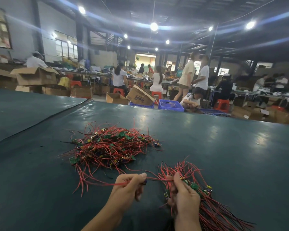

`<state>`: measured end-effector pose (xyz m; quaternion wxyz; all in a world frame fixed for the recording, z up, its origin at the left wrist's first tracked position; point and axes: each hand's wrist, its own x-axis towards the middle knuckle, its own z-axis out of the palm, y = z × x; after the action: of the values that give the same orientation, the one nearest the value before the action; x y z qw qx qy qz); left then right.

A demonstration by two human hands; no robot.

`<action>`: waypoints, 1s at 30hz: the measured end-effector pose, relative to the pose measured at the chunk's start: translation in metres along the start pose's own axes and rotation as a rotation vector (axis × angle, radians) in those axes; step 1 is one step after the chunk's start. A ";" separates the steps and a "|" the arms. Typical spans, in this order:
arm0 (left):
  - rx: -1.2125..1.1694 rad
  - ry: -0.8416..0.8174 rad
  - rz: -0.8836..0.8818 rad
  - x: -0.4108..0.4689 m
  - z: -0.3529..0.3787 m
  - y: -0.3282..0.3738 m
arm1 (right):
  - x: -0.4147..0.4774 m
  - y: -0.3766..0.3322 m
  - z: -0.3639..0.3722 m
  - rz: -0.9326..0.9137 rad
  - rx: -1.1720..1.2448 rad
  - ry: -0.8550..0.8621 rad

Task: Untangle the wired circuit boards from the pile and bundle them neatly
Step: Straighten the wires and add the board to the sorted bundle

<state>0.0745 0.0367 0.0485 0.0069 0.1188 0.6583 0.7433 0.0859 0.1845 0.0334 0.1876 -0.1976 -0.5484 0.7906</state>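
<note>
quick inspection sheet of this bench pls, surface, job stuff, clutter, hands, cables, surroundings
surface: dark green mat, seam at left
job's things: tangled pile of wired boards mid-table; gathered bundle at right
clutter: nothing seen
grippers: left hand pinches a red wire; right hand grips the bundle
cables: the red wire runs between both hands; loose leads trail from the pile
surroundings: workshop, people working, cardboard boxes, blue crate, red stools
</note>
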 end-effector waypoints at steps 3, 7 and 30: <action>-0.014 -0.001 0.025 0.002 -0.003 0.004 | 0.007 -0.006 -0.008 0.028 0.089 0.029; -0.024 -0.010 0.027 0.000 0.003 0.000 | 0.008 -0.011 -0.009 0.033 0.218 0.086; 0.049 0.027 -0.035 0.006 -0.006 -0.005 | 0.011 -0.016 -0.023 0.080 0.116 0.135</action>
<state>0.0673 0.0330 0.0436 0.0083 0.0973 0.6785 0.7281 0.0894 0.2135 0.0400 0.2033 -0.2610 -0.4796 0.8127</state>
